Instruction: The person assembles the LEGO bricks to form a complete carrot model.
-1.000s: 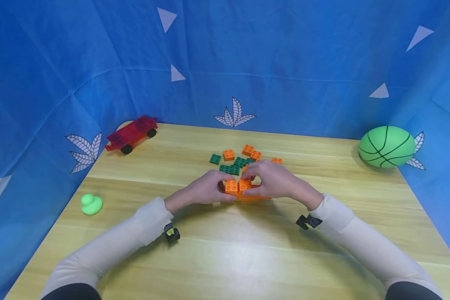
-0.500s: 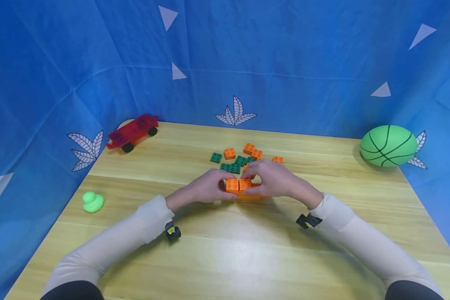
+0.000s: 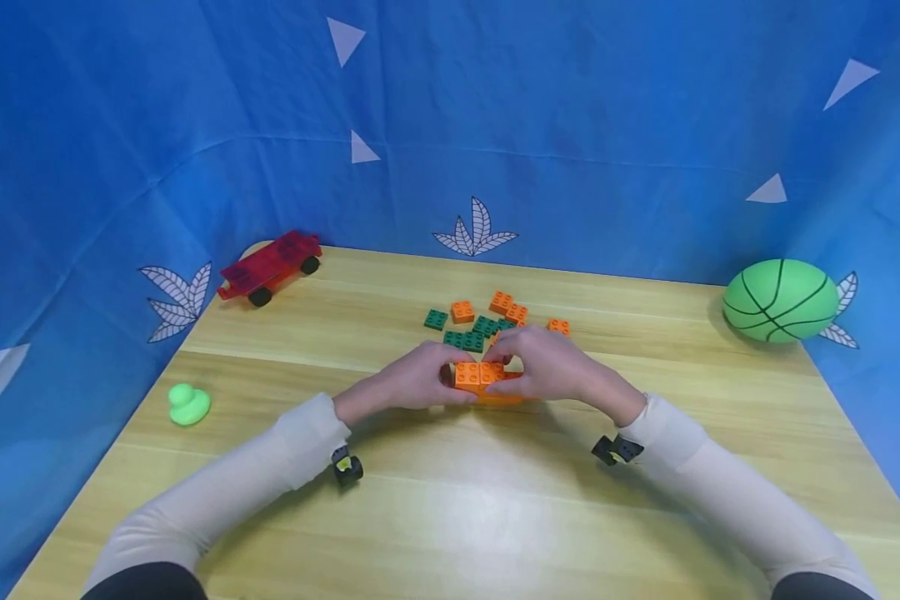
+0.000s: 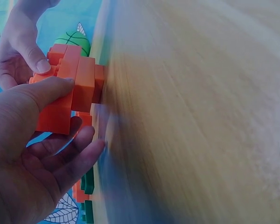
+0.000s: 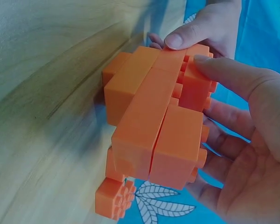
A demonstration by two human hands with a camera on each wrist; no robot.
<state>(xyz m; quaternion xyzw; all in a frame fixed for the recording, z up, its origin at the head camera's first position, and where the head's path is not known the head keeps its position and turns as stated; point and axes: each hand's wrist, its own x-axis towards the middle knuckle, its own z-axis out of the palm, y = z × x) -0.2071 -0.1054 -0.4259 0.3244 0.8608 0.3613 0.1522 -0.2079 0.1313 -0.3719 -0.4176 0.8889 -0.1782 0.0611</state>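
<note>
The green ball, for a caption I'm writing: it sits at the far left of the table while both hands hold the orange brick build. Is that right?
The side is wrong: the head view shows the green ball at the far right of the table, while the left hand and right hand hold the orange brick build.

Loose bricks (image 3: 485,326) behind hands (image 3: 420,377), duck (image 3: 189,407) left, ball (image 3: 780,301) right

Patterned blue cloth (image 3: 607,100) behind and beside a wood-grain table (image 3: 435,517) with toy bricks (image 3: 467,377) suggests a staged play area.
</note>
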